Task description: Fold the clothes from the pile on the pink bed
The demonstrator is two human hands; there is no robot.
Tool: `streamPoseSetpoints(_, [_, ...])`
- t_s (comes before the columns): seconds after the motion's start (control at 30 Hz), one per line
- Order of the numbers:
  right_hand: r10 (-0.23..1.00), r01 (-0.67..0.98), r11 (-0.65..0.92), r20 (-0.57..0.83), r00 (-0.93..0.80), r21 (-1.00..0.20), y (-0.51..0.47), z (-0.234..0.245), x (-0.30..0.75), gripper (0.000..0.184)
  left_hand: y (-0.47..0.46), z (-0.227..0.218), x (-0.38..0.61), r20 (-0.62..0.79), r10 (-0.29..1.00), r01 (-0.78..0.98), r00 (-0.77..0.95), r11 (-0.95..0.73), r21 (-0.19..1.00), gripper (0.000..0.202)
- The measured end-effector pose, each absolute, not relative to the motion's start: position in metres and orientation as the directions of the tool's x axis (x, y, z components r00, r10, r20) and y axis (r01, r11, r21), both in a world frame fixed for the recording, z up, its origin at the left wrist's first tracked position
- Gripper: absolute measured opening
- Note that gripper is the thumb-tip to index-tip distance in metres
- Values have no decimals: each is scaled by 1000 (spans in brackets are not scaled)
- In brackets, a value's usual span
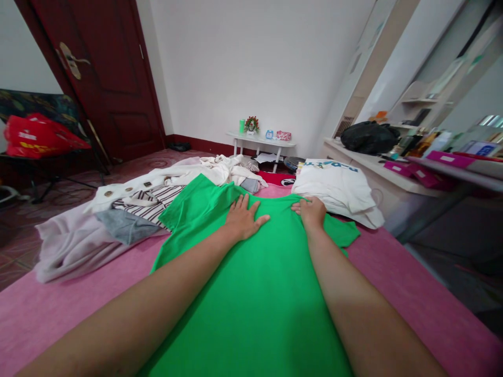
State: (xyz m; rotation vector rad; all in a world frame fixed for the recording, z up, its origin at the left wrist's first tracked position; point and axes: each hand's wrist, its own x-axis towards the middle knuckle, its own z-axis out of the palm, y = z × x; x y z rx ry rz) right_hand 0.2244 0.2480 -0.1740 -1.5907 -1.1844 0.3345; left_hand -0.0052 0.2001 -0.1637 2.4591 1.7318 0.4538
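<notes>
A green T-shirt [251, 283] lies spread flat on the pink bed cover [412, 293] in front of me. My left hand [244, 217] rests flat on its upper part, fingers spread open. My right hand [312, 212] sits near the collar with its fingers curled, pinching the green cloth at the shirt's top edge. Both forearms stretch out over the shirt.
A heap of clothes [129, 209], white, striped and grey, lies on the bed to the left. A folded white shirt [338, 191] lies at the right. A desk [393, 170] with a black bag stands right; a small white table [261, 140] and a dark red door [106, 78] lie beyond.
</notes>
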Motion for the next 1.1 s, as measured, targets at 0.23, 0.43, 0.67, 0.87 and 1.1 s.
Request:
streamPoseSetpoints(0.23, [838, 789, 175, 509, 195, -590, 238, -175, 219, 34, 207, -162, -6, 146, 939, 913, 312, -339, 227, 79])
streamPoseSetpoints(0.43, [901, 901, 269, 420, -111, -341, 226, -171, 203, 25, 191, -159, -9, 139, 931, 913, 337, -359, 195, 76])
streamPoseSetpoints(0.67, [975, 968, 127, 205, -82, -216, 180, -169, 181, 51, 138, -154, -29, 103, 905, 887, 412, -424, 184, 68])
streamPoseSetpoints(0.87, [996, 989, -1, 92, 15, -150, 139, -162, 170, 61, 77, -154, -56, 128, 880, 863, 457, -473, 178, 68])
streamPoseSetpoints(1.1, [983, 985, -32, 172, 61, -171, 110, -165, 181, 61, 33, -154, -112, 246, 830, 810, 500, -549, 208, 59])
